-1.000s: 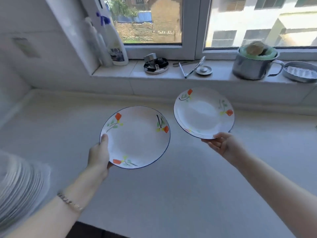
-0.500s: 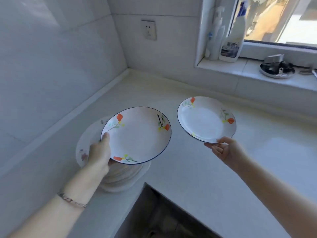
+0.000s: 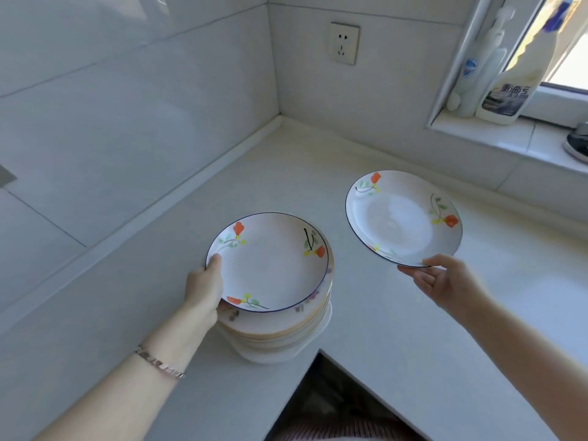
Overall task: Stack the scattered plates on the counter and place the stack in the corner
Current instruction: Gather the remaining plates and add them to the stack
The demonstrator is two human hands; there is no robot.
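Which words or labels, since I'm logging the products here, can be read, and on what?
White bottle on the sill: dark label with pale characters, too blurred to read.
Clear pump bottle: round blue logo, too small to read.
Wall socket: no writing.
Flowered plates: no writing.

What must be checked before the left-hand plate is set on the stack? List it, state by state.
1. The left hand grips the left plate by its rim: ok.
2. The left plate is over the stack: ok.
3. The left plate already touches the stack: cannot tell.
4. The right hand holds the right plate clear of the stack: ok.
5. The stack is in the corner: not ok; it stands near the front edge of the counter.
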